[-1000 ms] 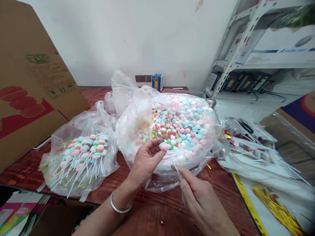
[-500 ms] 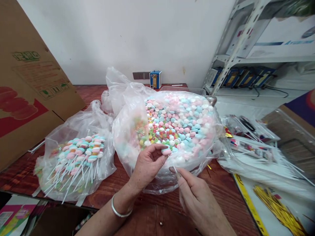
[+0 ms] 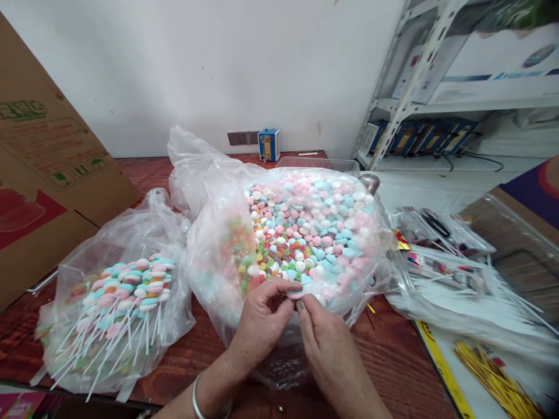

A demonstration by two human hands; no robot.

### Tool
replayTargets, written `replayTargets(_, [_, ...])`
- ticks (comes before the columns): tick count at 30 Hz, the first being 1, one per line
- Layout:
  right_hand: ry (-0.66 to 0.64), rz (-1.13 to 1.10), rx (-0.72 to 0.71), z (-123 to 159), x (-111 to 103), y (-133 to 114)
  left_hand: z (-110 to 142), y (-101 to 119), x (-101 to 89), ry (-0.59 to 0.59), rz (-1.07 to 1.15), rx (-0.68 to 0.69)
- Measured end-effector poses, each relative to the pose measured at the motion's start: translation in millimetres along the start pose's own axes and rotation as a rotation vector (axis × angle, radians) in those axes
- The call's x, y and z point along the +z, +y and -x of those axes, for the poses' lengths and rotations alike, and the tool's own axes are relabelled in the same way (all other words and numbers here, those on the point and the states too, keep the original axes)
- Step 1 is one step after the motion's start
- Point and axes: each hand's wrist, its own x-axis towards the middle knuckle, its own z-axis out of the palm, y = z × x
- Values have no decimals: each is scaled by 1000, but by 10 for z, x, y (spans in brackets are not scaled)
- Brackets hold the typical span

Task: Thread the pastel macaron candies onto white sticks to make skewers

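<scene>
My left hand point(image 3: 266, 311) pinches a pale pink-and-white marshmallow point(image 3: 296, 295) between thumb and fingers. Against its underside my right hand point(image 3: 325, 337) is closed, thumb and forefinger together on a white stick that the fingers now mostly hide. Both hands meet over the near rim of a large plastic-lined basin point(image 3: 279, 349). Loose pink, blue and white marshmallows point(image 3: 323, 224) fill it, with small coloured ring gummies point(image 3: 279, 256) among them. To the left, marshmallow skewers point(image 3: 126, 291) on white sticks lie piled on a clear plastic bag point(image 3: 166, 233).
A tall cardboard box point(image 3: 48, 157) stands at the left. On the right lie bundled white sticks point(image 3: 441, 302), gold twist ties point(image 3: 493, 372) and packets beside a white metal shelf point(image 3: 410, 87). A small blue device point(image 3: 268, 145) sits by the wall.
My right hand has moved up and left, bringing the stick to the marshmallow in my left hand. The view has shifted, so the bag and basin appear further left and lower.
</scene>
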Motion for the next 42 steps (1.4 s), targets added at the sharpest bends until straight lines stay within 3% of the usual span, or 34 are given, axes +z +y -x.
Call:
replayTargets(4, [113, 317, -32, -146, -39, 130, -36, 3, -52, -52, -150, 60])
replayTargets(7, [133, 568, 19, -297, -162, 186, -227, 16, -136, -3, -427, 234])
replayTargets(9, [94, 678, 49, -396, -232, 191, -417, 28, -176, -12, -725, 369])
replayTargets(12, [-32, 716, 63, -515, -286, 151, -685, 16, -175, -105, -1094, 417])
replayTargets(16, [-173, 707, 70, -628, -309, 67, -869, -89, -115, -141, -1303, 403])
replayTargets(25, [-234, 652, 130, -701, -284, 25, -904, -211, -117, -88, -1325, 361])
replayTargets(33, [-165, 665, 135, -601, -275, 110, -917, -163, -117, -41, -1227, 345])
replayTargets(42, [-26, 612, 17, -653, -168, 156, -920, -53, -138, 28, -995, 272])
